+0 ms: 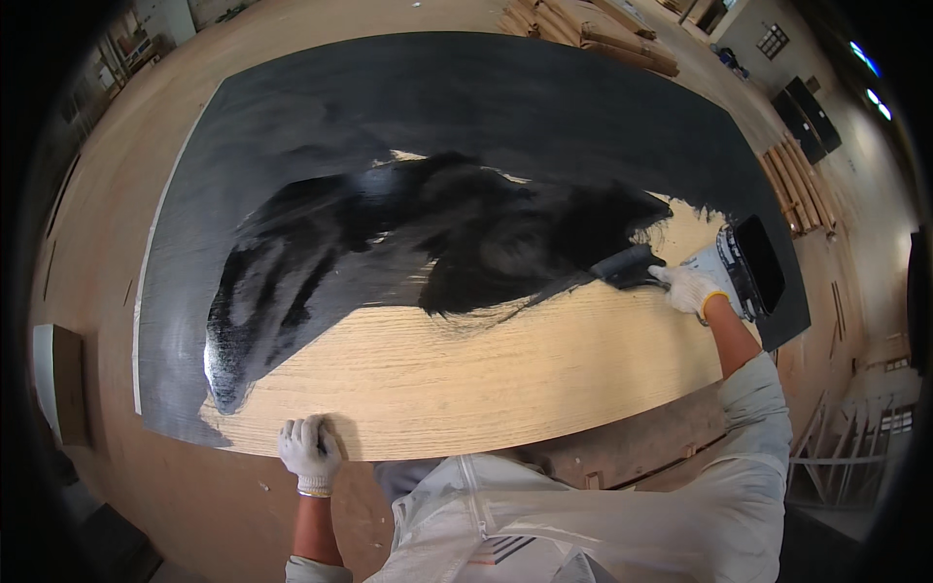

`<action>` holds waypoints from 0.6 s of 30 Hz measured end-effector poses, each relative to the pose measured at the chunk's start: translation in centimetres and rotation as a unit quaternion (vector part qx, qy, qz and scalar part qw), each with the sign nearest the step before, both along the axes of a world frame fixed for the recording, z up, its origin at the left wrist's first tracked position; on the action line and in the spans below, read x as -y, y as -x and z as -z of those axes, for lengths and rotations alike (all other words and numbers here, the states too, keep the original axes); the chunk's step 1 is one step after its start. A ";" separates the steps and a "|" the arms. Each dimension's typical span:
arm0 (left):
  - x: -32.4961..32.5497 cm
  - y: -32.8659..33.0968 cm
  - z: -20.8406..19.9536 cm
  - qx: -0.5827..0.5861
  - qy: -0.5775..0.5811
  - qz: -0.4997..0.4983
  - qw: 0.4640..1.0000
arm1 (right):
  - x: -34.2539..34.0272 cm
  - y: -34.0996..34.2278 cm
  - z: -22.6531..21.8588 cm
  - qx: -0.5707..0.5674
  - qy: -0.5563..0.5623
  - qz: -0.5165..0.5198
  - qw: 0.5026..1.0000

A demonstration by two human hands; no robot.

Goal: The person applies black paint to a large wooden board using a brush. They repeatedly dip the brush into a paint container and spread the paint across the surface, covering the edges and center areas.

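Observation:
A large wood-grained board [389, 379] lies in front of me, its far part coated black and its near part bare. Wet black paint [505, 233] spreads in thick strokes across the middle. My right hand [688, 290], in a white knit glove, is closed around a wide paintbrush [627, 267] soaked in black, which touches the board at the edge of the wet paint. Just beyond that hand, a paint-smeared container [756, 267] holding black paint stands on the board's right end. At the near left edge, my gloved left hand [311, 452] is curled closed against the board; anything inside its fingers is hidden.
Stacks of brown sheets [593, 34] lie on the floor past the far edge. More brown bundles [799, 189] and dark panels [807, 119] stand to the right. A pale box-like block [60, 384] is on the floor at left. Metal frames [841, 462] stand at lower right.

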State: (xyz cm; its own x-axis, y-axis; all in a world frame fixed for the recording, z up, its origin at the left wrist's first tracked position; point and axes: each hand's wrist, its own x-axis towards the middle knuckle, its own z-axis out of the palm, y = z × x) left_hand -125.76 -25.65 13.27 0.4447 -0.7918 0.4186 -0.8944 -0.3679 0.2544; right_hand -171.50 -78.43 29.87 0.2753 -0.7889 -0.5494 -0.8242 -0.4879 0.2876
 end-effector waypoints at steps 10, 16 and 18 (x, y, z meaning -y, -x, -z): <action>0.5 -0.3 -0.3 0.000 0.006 0.021 1.000 | 2.5 1.7 0.5 0.010 0.018 0.023 1.000; 0.7 -0.2 -0.5 0.005 0.018 0.022 1.000 | -1.2 2.7 1.8 0.068 0.006 -0.018 0.998; 0.1 -0.2 -0.1 0.015 0.026 0.008 1.000 | -7.1 -0.1 -0.5 0.023 -0.004 -0.058 0.998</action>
State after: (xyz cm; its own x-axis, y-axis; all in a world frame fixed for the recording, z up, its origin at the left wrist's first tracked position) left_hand -125.51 -25.75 13.40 0.4190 -0.7750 0.4731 -0.9075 -0.3410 0.2452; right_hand -171.35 -71.34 30.37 0.3902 -0.7454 -0.5404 -0.7740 -0.5834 0.2459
